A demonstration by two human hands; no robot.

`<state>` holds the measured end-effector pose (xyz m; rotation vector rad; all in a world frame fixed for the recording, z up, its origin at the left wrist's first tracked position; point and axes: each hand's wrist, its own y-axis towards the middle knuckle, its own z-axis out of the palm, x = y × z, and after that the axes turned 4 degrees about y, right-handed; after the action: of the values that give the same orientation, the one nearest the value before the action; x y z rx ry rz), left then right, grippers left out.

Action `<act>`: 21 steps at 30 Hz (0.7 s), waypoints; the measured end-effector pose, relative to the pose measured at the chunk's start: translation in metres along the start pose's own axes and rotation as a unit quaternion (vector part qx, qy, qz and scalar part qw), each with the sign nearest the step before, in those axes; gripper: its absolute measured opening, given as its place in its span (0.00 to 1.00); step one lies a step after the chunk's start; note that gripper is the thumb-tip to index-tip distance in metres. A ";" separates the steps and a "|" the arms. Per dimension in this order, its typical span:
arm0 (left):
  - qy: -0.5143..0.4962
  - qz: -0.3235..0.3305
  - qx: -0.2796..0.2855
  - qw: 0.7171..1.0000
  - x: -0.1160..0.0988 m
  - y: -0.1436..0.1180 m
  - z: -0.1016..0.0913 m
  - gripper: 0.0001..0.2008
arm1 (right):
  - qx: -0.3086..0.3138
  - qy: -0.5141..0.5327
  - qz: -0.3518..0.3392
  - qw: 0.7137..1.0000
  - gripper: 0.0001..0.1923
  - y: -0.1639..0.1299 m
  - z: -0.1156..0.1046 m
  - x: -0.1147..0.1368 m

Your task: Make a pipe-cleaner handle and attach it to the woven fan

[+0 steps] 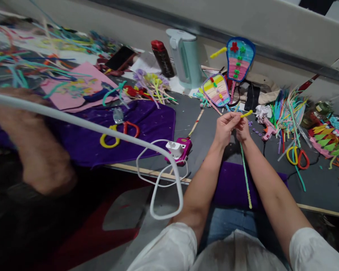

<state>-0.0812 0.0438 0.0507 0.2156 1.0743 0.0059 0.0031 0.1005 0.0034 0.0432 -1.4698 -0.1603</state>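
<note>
My left hand and my right hand meet over the grey table, both with fingers pinched closed. A yellow pipe cleaner, curled at its tip, sticks out to the right from between the fingers. From under my right hand a long pale green pipe cleaner hangs toward my lap; whether it joins the yellow one is hidden. Just beyond my hands lie a small striped fan-shaped craft piece with a yellow and pink face and a larger blue and pink one.
A pink glue gun, scissors and a pipe cleaner bundle lie at right. A magenta power strip with a white cable is at left. Behind stand a kettle and bottle. Another person's arm reaches in at far left.
</note>
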 end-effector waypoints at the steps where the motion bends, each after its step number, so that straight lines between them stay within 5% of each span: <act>1: -0.006 0.006 -0.009 1.000 0.000 0.002 -0.002 0.18 | -0.026 0.039 0.007 0.999 0.12 0.005 -0.008 0.003; 8: 0.004 -0.032 -0.073 0.997 0.013 0.017 -0.013 0.16 | -0.092 0.140 0.057 0.984 0.13 -0.007 -0.053 0.019; 14: 0.016 -0.067 -0.049 0.996 0.030 0.020 -0.012 0.17 | -0.067 0.086 0.044 0.993 0.15 -0.045 -0.066 0.026; 21: 0.035 -0.088 -0.063 0.994 0.045 0.024 -0.015 0.18 | 0.005 0.035 0.030 0.999 0.13 -0.057 -0.068 0.026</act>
<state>-0.0709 0.0745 0.0091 0.0072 1.1560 -0.0766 0.0686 0.0360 0.0151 0.0122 -1.4004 -0.1007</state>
